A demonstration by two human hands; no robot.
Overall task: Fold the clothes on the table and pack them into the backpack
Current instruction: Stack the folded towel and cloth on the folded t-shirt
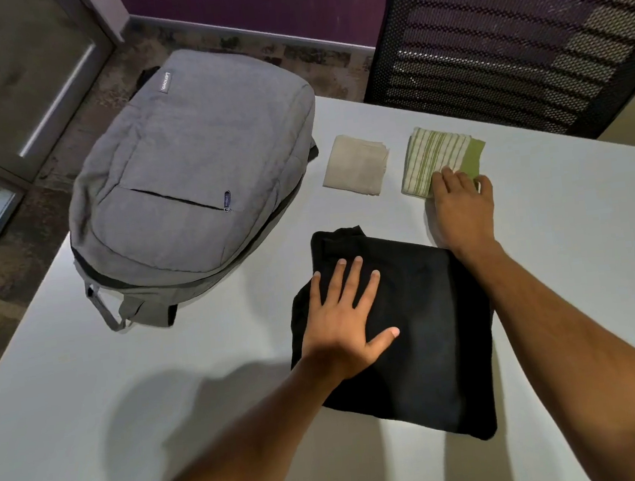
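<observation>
Three folded items lay on the desk (pixel 90 401): one black garment (pixel 427 326), one beige cloth (pixel 355 166) and one striped green cloth (pixel 436 153). One grey backpack (pixel 191 175) lay flat at the desk's far-left corner, its front zip closed, just left of the beige cloth. Two hands were in view. The left hand (pixel 347 315) pressed flat on the black garment, fingers straight and spread. The right hand (pixel 461 205) rested on the striped cloth's near edge; its fingers curled there, thumb at the cloth's right side.
</observation>
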